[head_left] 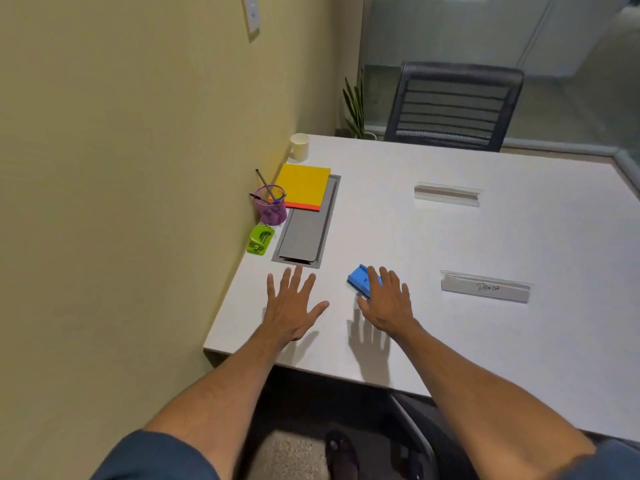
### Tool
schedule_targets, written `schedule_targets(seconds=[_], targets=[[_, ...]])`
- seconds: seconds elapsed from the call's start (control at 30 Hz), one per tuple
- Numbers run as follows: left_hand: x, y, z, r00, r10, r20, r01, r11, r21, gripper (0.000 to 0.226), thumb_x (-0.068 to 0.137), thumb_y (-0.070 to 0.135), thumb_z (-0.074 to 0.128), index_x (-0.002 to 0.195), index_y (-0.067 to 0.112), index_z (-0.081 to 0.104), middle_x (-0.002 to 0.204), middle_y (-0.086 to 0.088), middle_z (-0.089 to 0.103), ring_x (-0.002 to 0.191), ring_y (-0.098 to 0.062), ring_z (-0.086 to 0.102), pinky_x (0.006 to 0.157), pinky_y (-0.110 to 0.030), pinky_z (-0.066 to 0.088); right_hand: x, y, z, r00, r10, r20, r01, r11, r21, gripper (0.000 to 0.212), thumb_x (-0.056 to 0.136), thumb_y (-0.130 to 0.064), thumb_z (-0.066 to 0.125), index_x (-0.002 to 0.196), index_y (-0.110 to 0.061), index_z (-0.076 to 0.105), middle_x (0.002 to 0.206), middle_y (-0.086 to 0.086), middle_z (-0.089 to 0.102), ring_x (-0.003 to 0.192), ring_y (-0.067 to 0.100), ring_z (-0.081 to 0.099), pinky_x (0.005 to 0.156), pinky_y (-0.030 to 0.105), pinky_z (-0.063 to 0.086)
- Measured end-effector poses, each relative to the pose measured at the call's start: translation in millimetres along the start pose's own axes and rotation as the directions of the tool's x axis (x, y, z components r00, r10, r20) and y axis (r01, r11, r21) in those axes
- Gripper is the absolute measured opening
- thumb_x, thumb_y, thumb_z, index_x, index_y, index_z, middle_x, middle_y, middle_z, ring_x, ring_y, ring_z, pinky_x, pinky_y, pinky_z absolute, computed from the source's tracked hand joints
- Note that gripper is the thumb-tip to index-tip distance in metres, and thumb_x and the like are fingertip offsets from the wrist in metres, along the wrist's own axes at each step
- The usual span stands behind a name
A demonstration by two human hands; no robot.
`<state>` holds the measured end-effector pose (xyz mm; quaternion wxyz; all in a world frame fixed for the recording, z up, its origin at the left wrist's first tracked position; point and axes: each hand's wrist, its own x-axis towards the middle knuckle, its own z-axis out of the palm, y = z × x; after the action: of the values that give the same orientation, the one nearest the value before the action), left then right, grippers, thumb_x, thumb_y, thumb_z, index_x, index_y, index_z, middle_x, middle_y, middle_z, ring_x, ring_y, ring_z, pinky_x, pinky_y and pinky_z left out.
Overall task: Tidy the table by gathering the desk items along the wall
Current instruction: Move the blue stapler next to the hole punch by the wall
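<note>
a blue desk item, likely light and rigid, best pinched across its sides, is being covered by the flat right hand; the empty left hand is being held spread.

black mesh chair, leafy plant beside it

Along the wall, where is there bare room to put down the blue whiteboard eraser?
Bare: the near corner, bordered by the green stapler, the wall and the table edge, left of the left hand. Also the wide middle between the cable hatch and the name plates. Crowded: the wall strip from paper cup to stapler.
</note>
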<state>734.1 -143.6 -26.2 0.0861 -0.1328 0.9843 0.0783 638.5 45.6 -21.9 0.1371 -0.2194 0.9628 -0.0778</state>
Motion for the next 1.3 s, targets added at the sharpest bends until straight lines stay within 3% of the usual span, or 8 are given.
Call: schedule_targets(seconds=[0.3, 0.43, 0.53, 0.73, 0.9, 1.03, 1.17, 1.3], targets=[[47.0, 7.8, 46.3, 0.994, -0.012, 0.104, 0.007, 0.999, 0.046, 0.075, 0.093, 0.068, 0.017, 0.154, 0.029, 0.003, 0.163, -0.005, -0.008, 0.15, -0.027, -0.009, 0.115, -0.055, -0.013, 50.4, 25.1, 25.0, 0.995, 0.051, 0.091, -0.053, 0.998, 0.022, 0.071, 0.095, -0.036, 0.051, 0.151, -0.014, 0.014, 0.153, 0.009, 0.022, 0.14, 0.029, 0.025, 0.113, 0.045, 0.026], [57.5, 7.6, 54.0, 0.993, -0.008, 0.115, 0.006, 1.0, 0.024, 0.075, 0.092, 0.068, 0.019, 0.154, 0.028, 0.005, 0.163, -0.006, -0.006, 0.15, -0.027, -0.007, 0.116, -0.055, -0.011, 63.2, 28.3, 35.4, 0.989, 0.062, 0.135, -0.068, 0.997, 0.045, 0.064, 0.093, -0.029, 0.053, 0.147, -0.015, 0.021, 0.139, 0.009, 0.037, 0.123, 0.03, 0.042, 0.096, 0.041, 0.039], [61.1, 5.5, 57.2, 0.992, -0.012, 0.122, 0.009, 0.999, 0.031, 0.075, 0.092, 0.068, 0.018, 0.154, 0.028, 0.004, 0.163, -0.006, -0.008, 0.15, -0.027, -0.009, 0.115, -0.055, -0.012, 67.6, 30.4, 40.7, 0.982, 0.086, 0.166, -0.094, 0.995, 0.041, 0.061, 0.093, -0.024, 0.051, 0.146, -0.017, 0.021, 0.13, 0.01, 0.043, 0.112, 0.031, 0.048, 0.082, 0.039, 0.041], [58.7, -7.1, 59.8, 0.992, -0.032, 0.12, 0.029, 0.999, 0.023, 0.076, 0.092, 0.069, 0.018, 0.154, 0.029, 0.001, 0.163, -0.005, -0.011, 0.15, -0.027, -0.011, 0.114, -0.054, -0.016, 72.4, 23.3, 42.8, 0.985, 0.101, 0.143, -0.108, 0.993, 0.045, 0.06, 0.092, -0.021, 0.051, 0.144, -0.018, 0.022, 0.128, 0.008, 0.044, 0.112, 0.03, 0.047, 0.078, 0.038, 0.037], [41.2, -30.6, 61.5, 0.992, -0.053, 0.114, 0.049, 0.998, 0.039, 0.076, 0.091, 0.069, 0.016, 0.154, 0.03, -0.001, 0.162, -0.005, -0.012, 0.15, -0.027, -0.012, 0.115, -0.054, -0.015, 73.7, -4.9, 41.5, 0.989, 0.099, 0.11, -0.109, 0.99, 0.091, 0.063, 0.089, -0.024, 0.056, 0.143, -0.018, 0.025, 0.124, 0.009, 0.048, 0.108, 0.029, 0.05, 0.075, 0.038, 0.041], [27.0, -55.6, 64.9, 0.991, -0.065, 0.118, 0.059, 0.996, 0.06, 0.082, 0.083, 0.073, -0.002, 0.153, 0.031, -0.005, 0.162, -0.004, -0.016, 0.149, -0.027, -0.014, 0.114, -0.053, -0.016, 75.1, -33.6, 41.5, 0.995, 0.076, 0.069, -0.084, 0.987, 0.134, 0.072, 0.085, -0.027, 0.06, 0.146, -0.022, 0.021, 0.118, 0.011, 0.051, 0.101, 0.03, 0.053, 0.067, 0.036, 0.041], [10.8, -94.8, 70.7, 0.989, -0.073, 0.127, 0.07, 0.997, 0.027, 0.075, 0.093, 0.067, 0.016, 0.154, 0.029, -0.003, 0.161, -0.005, -0.018, 0.148, -0.027, -0.017, 0.116, -0.053, -0.014, 73.5, -78.7, 48.1, 0.999, 0.05, 0.022, -0.053, 0.983, 0.174, 0.075, 0.087, -0.033, 0.058, 0.149, -0.031, 0.015, 0.117, 0.013, 0.049, 0.099, 0.035, 0.055, 0.065, 0.037, 0.041], [-5.5, -126.8, 77.6, 0.992, -0.073, 0.099, 0.075, 0.997, -0.011, 0.074, 0.094, 0.065, 0.019, 0.154, 0.027, 0.0, 0.161, -0.005, -0.019, 0.148, -0.026, -0.018, 0.116, -0.05, -0.014, 75.5, -129.5, 61.9, 0.999, 0.039, 0.028, -0.044, 0.977, 0.207, 0.073, 0.089, -0.039, 0.056, 0.15, -0.036, 0.015, 0.122, 0.016, 0.048, 0.102, 0.036, 0.056, 0.073, 0.041, 0.047]])
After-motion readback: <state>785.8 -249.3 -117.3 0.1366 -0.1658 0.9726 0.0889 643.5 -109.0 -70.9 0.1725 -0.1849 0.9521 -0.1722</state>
